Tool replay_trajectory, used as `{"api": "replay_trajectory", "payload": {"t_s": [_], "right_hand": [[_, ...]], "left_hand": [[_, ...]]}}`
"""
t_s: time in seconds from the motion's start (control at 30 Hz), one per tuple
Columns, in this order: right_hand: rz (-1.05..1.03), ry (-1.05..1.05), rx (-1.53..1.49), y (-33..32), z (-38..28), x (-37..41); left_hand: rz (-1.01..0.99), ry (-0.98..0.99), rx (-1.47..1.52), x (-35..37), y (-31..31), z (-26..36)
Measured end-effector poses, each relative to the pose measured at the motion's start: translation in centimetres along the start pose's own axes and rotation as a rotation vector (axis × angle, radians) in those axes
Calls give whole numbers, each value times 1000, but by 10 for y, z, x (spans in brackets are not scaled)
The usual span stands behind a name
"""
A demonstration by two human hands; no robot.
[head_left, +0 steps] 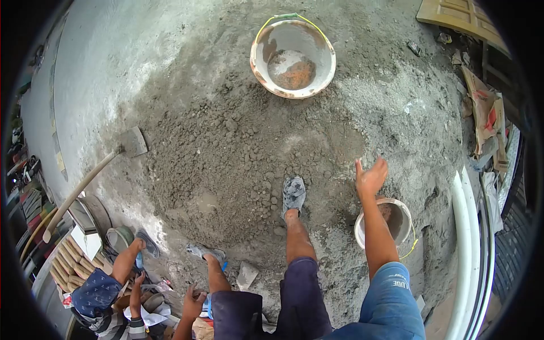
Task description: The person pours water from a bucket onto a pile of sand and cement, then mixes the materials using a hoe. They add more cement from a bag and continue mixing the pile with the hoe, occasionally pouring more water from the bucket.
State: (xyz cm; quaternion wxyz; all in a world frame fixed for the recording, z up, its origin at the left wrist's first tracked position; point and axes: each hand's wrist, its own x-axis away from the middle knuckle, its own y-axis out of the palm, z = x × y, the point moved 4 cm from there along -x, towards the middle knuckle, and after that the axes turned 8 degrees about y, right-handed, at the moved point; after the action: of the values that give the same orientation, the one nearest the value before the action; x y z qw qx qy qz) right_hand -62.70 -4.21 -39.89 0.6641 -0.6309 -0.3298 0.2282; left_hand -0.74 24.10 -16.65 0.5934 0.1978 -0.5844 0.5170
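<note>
My right hand [371,177] reaches forward over the ground with its fingers apart and nothing in them. Just below it, partly behind my forearm, a small bucket [403,221] with a yellow handle holds a little brown residue. My left hand [193,302] hangs low beside my left knee; its fingers are loosely bent and apart, with no object visible in them. Before my feet spreads a heap of crumbly grey mortar mix [221,153]. A larger bucket [328,71] stands beyond it, its yellow handle upright, with reddish-brown residue at the bottom.
A hoe [85,187] lies left of the heap, its blade on the mix's edge. Another person [99,292] sits at the lower left near several stacked tan rolls [71,263]. White pipes [467,255] run along the right, below torn paper sacks [484,113] and a wooden panel [462,20].
</note>
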Motion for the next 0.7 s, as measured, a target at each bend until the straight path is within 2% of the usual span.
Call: {"api": "replay_trajectory", "payload": {"t_s": [0.07, 0.1, 0.17, 0.2, 0.23, 0.3, 0.33, 0.37, 0.4, 0.43, 0.47, 0.5, 0.53, 0.57, 0.6, 0.67, 0.7], "right_hand": [[44, 269, 217, -16, 98, 53], [-30, 381, 283, -21, 131, 82], [-330, 545, 407, 1, 176, 137], [-449, 544, 407, 30, 200, 159], [-266, 255, 192, 74, 236, 183], [-372, 239, 218, 109, 244, 173], [-458, 236, 253, 125, 233, 176], [-291, 196, 144, 111, 204, 172], [-301, 178, 136, 91, 179, 175], [-320, 181, 79, 75, 152, 169], [-338, 176, 26, 55, 127, 163], [-467, 120, -75, 36, 103, 162], [-460, 79, -79, 6, 67, 157], [-581, -121, -113, -22, 17, 157], [-700, -323, -142, -48, -33, 159], [-636, -746, -200, -92, -144, 155], [-586, -882, -212, -106, -199, 151]], "left_hand": [[28, -24, 22, -13, -3, 33], [33, -50, 68, -18, -6, 42], [58, -91, 121, -26, -2, 51], [40, -81, 102, -28, -1, 55], [23, -70, 80, -28, -2, 57], [25, -56, 40, -25, -8, 56], [6, -28, 1, -22, -16, 57], [28, -5, -123, -17, -29, 63], [96, 60, -223, -16, -46, 58], [146, 236, -408, -17, -72, 78], [245, 314, -656, -20, -105, 101], [394, 421, -758, -23, -144, 125], [524, 336, -698, -26, -191, 131], [754, 414, -862, -24, -236, 148], [888, 390, -1008, -23, -283, 162], [1163, 373, -1367, -17, -371, 202], [1295, 375, -1530, -14, -412, 222]]}}
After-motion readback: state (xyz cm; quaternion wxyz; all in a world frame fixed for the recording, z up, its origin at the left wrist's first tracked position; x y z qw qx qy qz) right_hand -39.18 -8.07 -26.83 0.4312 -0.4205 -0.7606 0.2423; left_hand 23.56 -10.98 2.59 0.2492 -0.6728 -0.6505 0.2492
